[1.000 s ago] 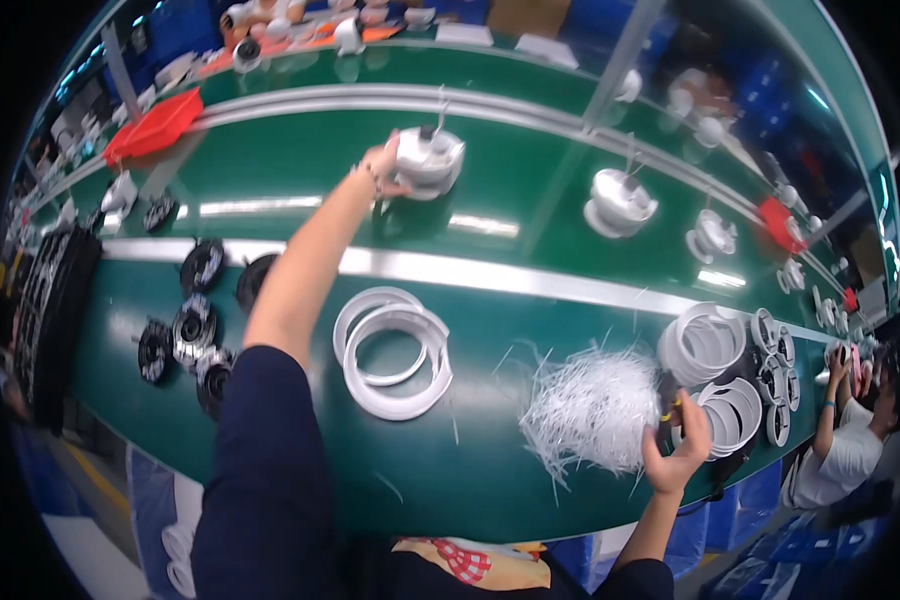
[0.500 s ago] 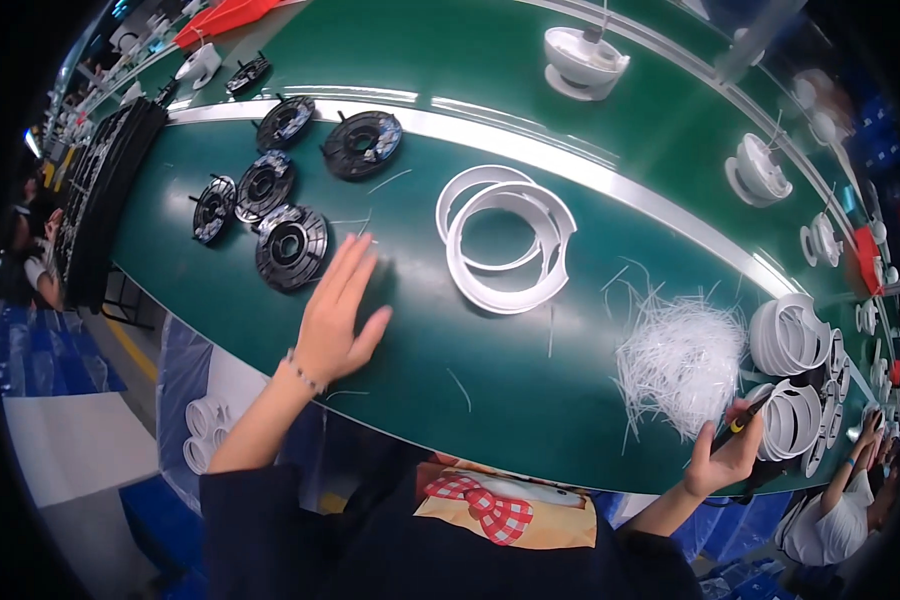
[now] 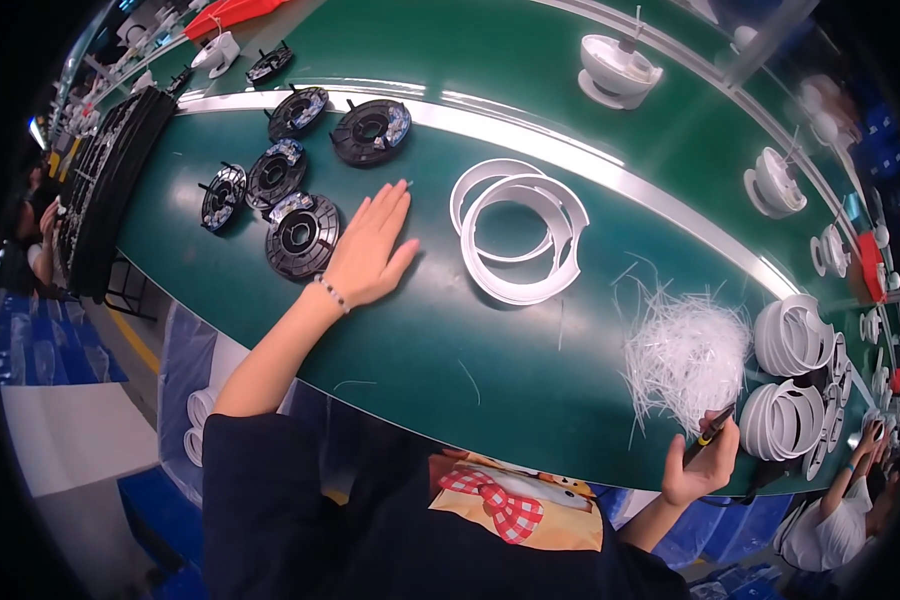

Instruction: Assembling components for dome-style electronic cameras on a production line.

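Note:
My left hand (image 3: 373,250) lies flat on the green table, fingers stretched out, just right of a black round part (image 3: 315,248). A thin pale strip end (image 3: 410,183) shows at its fingertips. In my right hand (image 3: 705,462) is a slim black-and-yellow hand tool (image 3: 711,432), its exact kind unclear. The tool's dark tip points away from me, at the near edge of a tangled heap of thin clear plastic strips (image 3: 685,350). Two white plastic rings (image 3: 518,292) lie overlapping between my hands. Several more black round parts (image 3: 370,133) with small circuit boards are at the left.
Stacks of white rings (image 3: 785,335) stand right of the heap. Loose strips (image 3: 470,382) lie near the table's front edge. White lamp-like assemblies (image 3: 620,72) sit on the belt beyond the pale rail (image 3: 570,155). A black rack (image 3: 115,190) stands at the left; a co-worker (image 3: 830,525) is at the right.
My left hand has slid away from me and rightward over the table; loose strips near the black parts no longer show. My right hand has shifted left with the tool. The view has moved slightly.

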Motion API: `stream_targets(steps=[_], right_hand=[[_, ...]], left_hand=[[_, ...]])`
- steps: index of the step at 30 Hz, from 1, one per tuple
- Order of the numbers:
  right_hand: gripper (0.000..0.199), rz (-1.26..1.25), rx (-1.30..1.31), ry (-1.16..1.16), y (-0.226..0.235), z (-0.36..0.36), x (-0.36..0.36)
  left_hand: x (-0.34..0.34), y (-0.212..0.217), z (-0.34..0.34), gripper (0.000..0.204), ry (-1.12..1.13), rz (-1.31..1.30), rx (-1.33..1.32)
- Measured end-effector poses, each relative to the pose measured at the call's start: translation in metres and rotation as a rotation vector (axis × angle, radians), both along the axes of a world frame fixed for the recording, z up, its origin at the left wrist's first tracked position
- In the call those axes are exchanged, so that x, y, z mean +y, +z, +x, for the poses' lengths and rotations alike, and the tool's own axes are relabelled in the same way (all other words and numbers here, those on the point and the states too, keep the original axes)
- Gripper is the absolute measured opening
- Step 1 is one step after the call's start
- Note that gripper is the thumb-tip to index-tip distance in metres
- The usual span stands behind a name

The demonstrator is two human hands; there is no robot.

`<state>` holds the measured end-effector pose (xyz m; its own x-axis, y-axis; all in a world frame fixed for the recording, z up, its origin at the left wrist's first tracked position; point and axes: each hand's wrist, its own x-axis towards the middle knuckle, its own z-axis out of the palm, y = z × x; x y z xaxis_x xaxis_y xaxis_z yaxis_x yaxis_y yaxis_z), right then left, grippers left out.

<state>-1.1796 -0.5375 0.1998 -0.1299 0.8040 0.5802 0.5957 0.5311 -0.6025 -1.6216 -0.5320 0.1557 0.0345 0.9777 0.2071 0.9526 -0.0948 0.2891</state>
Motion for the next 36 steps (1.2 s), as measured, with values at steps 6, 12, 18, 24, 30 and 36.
stream_targets(steps=[6, 12, 18, 24, 30, 36], right_hand=[[0.056, 0.006, 0.070, 0.082, 0.000, -0.016, 0.010], [0.057, 0.000, 0.084, 0.142, -0.005, -0.022, 0.012], [0.057, 0.034, 0.104, 0.092, -0.007, -0.024, 0.008], [0.056, 0.033, 0.143, 0.066, -0.006, -0.018, -0.002], [0.060, -0.043, 0.225, 0.063, -0.016, -0.014, -0.027], [0.067, -0.042, 0.222, 0.180, -0.027, -0.021, -0.022]], left_hand=[[-0.071, 0.023, 0.024, 0.063, -0.097, -0.155, -0.176], [-0.123, 0.025, 0.046, 0.086, -0.033, -0.246, -0.113], [-0.099, 0.021, 0.088, 0.093, -0.115, -0.263, 0.032], [-0.025, 0.012, 0.160, 0.080, -0.478, -0.171, -0.084], [0.045, 0.010, 0.247, 0.070, -0.607, 0.188, -0.403], [-0.046, 0.043, 0.128, 0.036, -0.328, 0.391, -0.445]])
